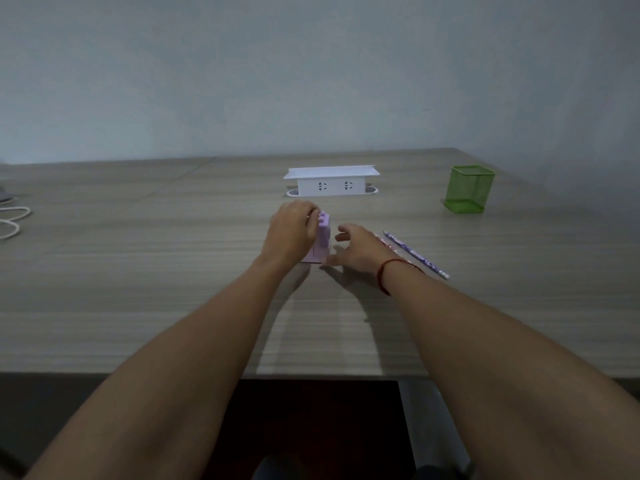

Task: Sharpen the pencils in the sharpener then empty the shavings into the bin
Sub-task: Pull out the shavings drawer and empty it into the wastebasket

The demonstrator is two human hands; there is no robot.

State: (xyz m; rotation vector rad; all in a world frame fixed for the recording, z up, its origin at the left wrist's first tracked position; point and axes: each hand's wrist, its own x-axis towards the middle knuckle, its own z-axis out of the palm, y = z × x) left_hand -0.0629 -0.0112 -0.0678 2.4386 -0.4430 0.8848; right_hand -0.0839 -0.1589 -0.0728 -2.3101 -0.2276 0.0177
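A small lilac pencil sharpener (323, 237) stands upright in the middle of the wooden desk (138, 289). My left hand (292, 230) wraps its left side and top, gripping it. My right hand (356, 249) hovers just right of the sharpener with fingers spread, the thumb near its base, holding nothing. Two patterned pencils lie side by side on the desk to the right of that hand: a blue-and-white pencil (417, 255) and a pink pencil (382, 241) partly hidden by my wrist.
A white pop-up socket box (331, 181) sits behind the sharpener. A green mesh pencil holder (469, 189) stands at the back right. White cable (12, 221) loops at the far left edge. The desk's front edge runs below my forearms.
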